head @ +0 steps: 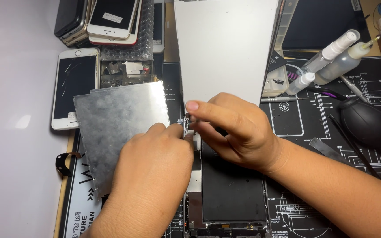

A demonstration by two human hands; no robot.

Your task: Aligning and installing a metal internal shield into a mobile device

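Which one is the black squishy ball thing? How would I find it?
Look at the black work mat and follow it to its right edge. The rubber air blower lies there, just below the clear squeeze bottles. It is the only round, matte black bulb among thin, straight tools.

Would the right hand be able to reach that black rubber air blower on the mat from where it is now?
Probably yes. The black air blower lies on the mat on the right hand's own side, with only thin tools beside it and nothing standing between. The hand's fingers are busy at the open phone, though.
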